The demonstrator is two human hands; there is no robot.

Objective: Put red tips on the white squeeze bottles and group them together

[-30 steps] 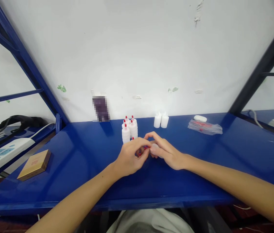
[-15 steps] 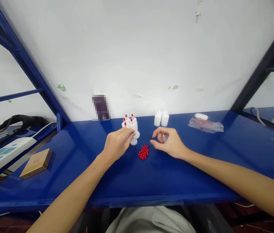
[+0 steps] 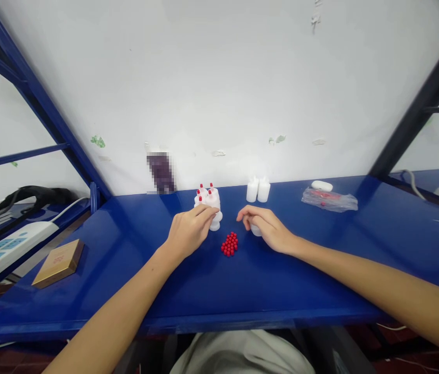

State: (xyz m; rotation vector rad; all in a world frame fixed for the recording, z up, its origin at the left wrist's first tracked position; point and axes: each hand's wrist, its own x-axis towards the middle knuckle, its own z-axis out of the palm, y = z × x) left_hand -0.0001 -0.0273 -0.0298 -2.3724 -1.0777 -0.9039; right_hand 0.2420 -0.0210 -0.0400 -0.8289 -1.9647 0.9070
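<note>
My left hand is beside a cluster of white squeeze bottles, several topped with small red caps. Thumb and fingers meet in a pinch; whatever lies between them is hidden. Just past those fingertips shows the white rounded part of a bottle. My right hand is turned palm down, its fingers curled over a white bottle, mostly covered by the hand. Between the hands, loose red caps form a tight patch on the blue table.
Two white bottles stand near the wall. A clear plastic bag with red pieces lies at the right, beside a white oval object. To the left are a gold box, a power strip and a blue frame post.
My right hand has rolled from an open C-shaped curl to palm down and shifted slightly left, bringing the white bottle's end into view. The left hand has barely moved.
</note>
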